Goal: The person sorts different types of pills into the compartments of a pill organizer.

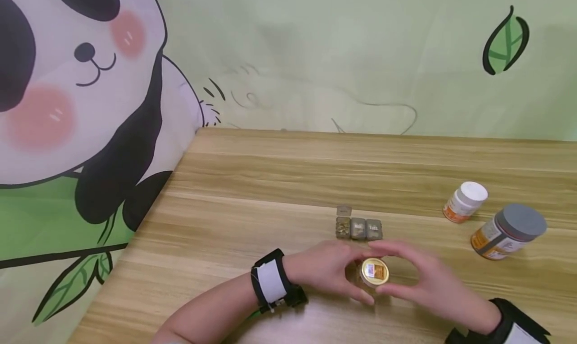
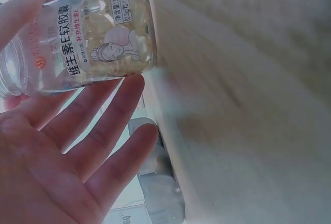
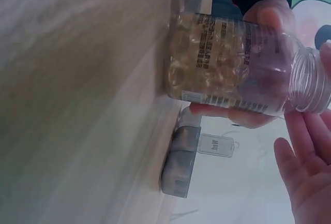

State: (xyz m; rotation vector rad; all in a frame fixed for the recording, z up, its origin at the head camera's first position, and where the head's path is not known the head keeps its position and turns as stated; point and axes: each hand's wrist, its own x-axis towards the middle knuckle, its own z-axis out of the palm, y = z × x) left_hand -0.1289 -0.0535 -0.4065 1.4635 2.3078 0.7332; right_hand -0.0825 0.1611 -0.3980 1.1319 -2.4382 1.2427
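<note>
Between my two hands stands a clear bottle of vitamin E softgels with amber capsules inside and a gold top. My left hand is around the bottle, thumb on the near side and fingers on the far side. From the other side my right hand holds the top end, thumb and fingers on opposite sides of the threaded neck. Just beyond the hands lies a small grey pill organizer. Its left compartment is open with the flap folded back, and something sits inside.
To the right stand a white-capped bottle and a larger grey-lidded jar, both with orange on their labels. The wooden table meets a pale green wall. A panda picture covers the left side.
</note>
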